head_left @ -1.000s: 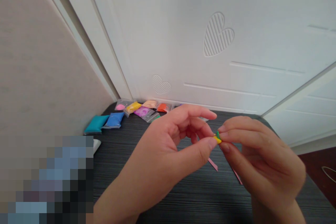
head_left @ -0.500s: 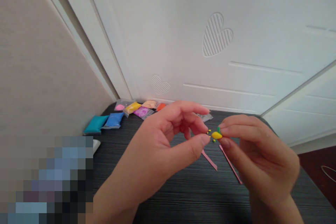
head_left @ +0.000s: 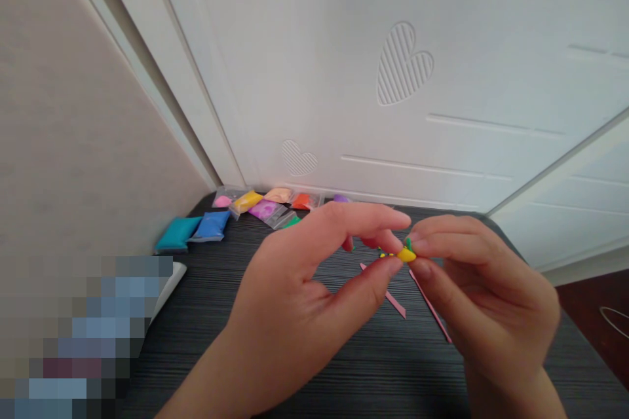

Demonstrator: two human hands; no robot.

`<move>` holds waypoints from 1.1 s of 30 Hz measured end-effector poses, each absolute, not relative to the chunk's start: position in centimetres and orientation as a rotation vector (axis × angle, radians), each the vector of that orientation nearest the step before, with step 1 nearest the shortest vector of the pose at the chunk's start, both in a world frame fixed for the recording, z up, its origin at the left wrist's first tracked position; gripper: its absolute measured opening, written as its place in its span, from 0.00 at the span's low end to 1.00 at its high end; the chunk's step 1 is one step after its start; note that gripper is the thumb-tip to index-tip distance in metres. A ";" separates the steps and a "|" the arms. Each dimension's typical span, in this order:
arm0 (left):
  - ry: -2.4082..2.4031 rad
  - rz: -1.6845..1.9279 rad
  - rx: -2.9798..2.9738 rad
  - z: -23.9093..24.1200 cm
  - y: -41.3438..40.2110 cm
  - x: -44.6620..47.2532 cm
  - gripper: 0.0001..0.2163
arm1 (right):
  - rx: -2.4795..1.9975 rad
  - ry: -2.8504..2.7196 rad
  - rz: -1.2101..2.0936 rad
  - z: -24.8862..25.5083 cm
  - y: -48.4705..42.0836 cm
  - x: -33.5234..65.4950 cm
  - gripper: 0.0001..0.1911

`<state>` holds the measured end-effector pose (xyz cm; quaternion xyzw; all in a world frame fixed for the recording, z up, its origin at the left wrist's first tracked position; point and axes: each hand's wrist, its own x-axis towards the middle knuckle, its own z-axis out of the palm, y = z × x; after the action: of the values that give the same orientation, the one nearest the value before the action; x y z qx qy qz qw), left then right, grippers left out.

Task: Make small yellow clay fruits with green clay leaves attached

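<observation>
A small yellow clay piece (head_left: 407, 255) with a green bit (head_left: 409, 244) on top is held up over the dark table. My right hand (head_left: 484, 288) pinches its right end between thumb and fingers. From the other side, my left hand (head_left: 314, 281) closes its thumb and a fingertip on the left end, with its index finger stretched out above. Beyond the fingers, tiny yellow and green crumbs (head_left: 382, 253) lie on the tabletop. Below the hands are a flat pink tool (head_left: 396, 304) and a thin pink stick (head_left: 431, 308), both partly covered.
Bags of coloured clay, among them a teal bag (head_left: 177, 234), a blue bag (head_left: 212, 226) and an orange bag (head_left: 301, 201), lie along the back left of the dark table (head_left: 206, 321). Behind stands a white panel (head_left: 304, 78) with heart reliefs. A blurred block hides the lower left.
My left hand has moved right, and its thumb and fingertip have come together at the yellow piece. My right hand keeps its pinch, nearly unmoved. More bags show behind the left hand.
</observation>
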<state>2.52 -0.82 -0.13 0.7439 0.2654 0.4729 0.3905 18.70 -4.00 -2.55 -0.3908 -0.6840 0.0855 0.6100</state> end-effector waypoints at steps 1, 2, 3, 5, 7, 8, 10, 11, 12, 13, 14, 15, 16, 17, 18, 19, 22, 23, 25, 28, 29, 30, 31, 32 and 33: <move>0.673 1.212 1.900 -0.2 -0.8 2.5 0.17 | -0.904 -1.577 0.194 -2.6 -4.0 18.7 0.12; 0.674 1.223 1.907 -0.3 -0.8 2.5 0.18 | -0.908 -1.573 0.194 -2.6 -4.0 18.7 0.12; 0.674 1.235 1.912 -0.4 -0.8 2.6 0.18 | -0.910 -1.571 0.194 -2.6 -4.0 18.7 0.12; 0.676 1.256 1.915 -0.6 -0.9 2.7 0.19 | -0.915 -1.566 0.197 -2.6 -4.0 18.7 0.12; 0.669 1.290 1.921 -0.8 -0.9 2.9 0.19 | -0.916 -1.559 0.200 -2.5 -4.0 18.7 0.11; 0.660 1.321 1.923 -0.9 -0.9 3.0 0.19 | -0.918 -1.557 0.203 -2.5 -4.1 18.7 0.11; 0.640 1.369 1.933 -1.1 -0.9 3.1 0.18 | -0.921 -1.555 0.219 -2.5 -4.2 18.7 0.11; 0.634 1.374 1.948 -1.1 -0.9 3.1 0.18 | -0.921 -1.555 0.228 -2.6 -4.2 18.7 0.12; 0.634 1.365 1.967 -1.1 -0.9 3.0 0.19 | -0.920 -1.557 0.237 -2.6 -4.2 18.7 0.12; 0.637 1.347 1.987 -1.1 -0.9 3.0 0.19 | -0.917 -1.562 0.246 -2.6 -4.2 18.7 0.12; 0.639 1.329 2.007 -1.0 -0.9 2.9 0.19 | -0.914 -1.567 0.252 -2.7 -4.2 18.7 0.12; 0.641 1.314 2.023 -0.9 -0.8 2.8 0.19 | -0.915 -1.570 0.254 -2.7 -4.1 18.8 0.12; 0.642 1.308 2.033 -0.8 -0.8 2.7 0.19 | -0.918 -1.570 0.251 -2.7 -4.1 18.8 0.13; 0.642 1.306 2.041 -0.8 -0.8 2.6 0.19 | -0.924 -1.564 0.242 -2.7 -4.1 18.9 0.13; 0.645 1.304 2.051 -0.7 -0.8 2.6 0.19 | -0.933 -1.550 0.233 -2.6 -4.1 19.0 0.12; 0.653 1.307 2.059 -0.7 -0.8 2.5 0.19 | -0.941 -1.528 0.223 -2.6 -4.1 19.1 0.12; 0.697 1.301 2.074 -1.2 -0.7 2.5 0.17 | -0.981 -1.467 0.211 -2.5 -4.4 19.7 0.10; 0.718 1.271 2.083 -1.7 -0.6 2.5 0.16 | -1.005 -1.468 0.206 -2.7 -4.4 20.0 0.09; 0.769 1.146 2.121 -3.1 -0.3 2.5 0.15 | -1.079 -1.524 0.197 -3.4 -4.4 20.7 0.09; 0.871 0.864 2.161 -6.4 0.6 2.2 0.14 | -1.223 -1.683 0.215 -5.8 -3.8 21.9 0.08; 0.883 0.746 2.150 -7.7 1.0 2.0 0.14 | -1.297 -1.763 0.252 -6.9 -3.6 22.2 0.08; 0.886 0.666 2.135 -8.9 1.3 1.9 0.15 | -1.370 -1.831 0.284 -8.2 -3.3 22.5 0.08; 0.890 0.584 2.116 -10.1 1.7 1.8 0.15 | -1.446 -1.910 0.325 -9.5 -3.1 22.7 0.08; 0.901 0.529 2.101 -11.2 2.0 1.6 0.15 | -1.510 -2.008 0.350 -10.7 -2.8 22.9 0.08; 0.911 0.497 2.090 -12.1 2.3 1.5 0.15 | -1.560 -2.121 0.356 -11.9 -2.7 22.9 0.08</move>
<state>1.45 2.28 -12.06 0.8235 0.3589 0.1960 0.3932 22.89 -2.65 -11.93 -0.5700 -0.7750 0.1301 0.2400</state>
